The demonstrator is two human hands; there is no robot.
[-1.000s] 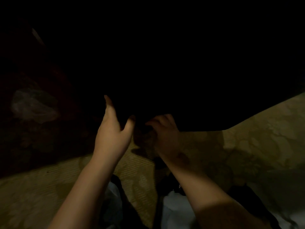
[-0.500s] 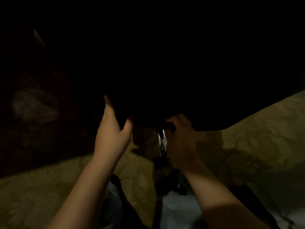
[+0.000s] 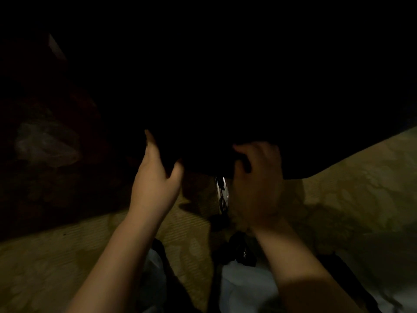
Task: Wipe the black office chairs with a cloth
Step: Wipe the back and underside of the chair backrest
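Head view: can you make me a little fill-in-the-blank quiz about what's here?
The left hand grips the edge of the black ____. The shiny metal post shows ____ the left hand and the right hand. The floor is covered with patterned ____.
Missing: chair, between, carpet.

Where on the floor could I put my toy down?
Bare carpet lies right of the right hand, below the edge of the black chair, and at lower left beside the arm of the left hand. Between the hands it is crowded: a shiny post and a dark shoe.
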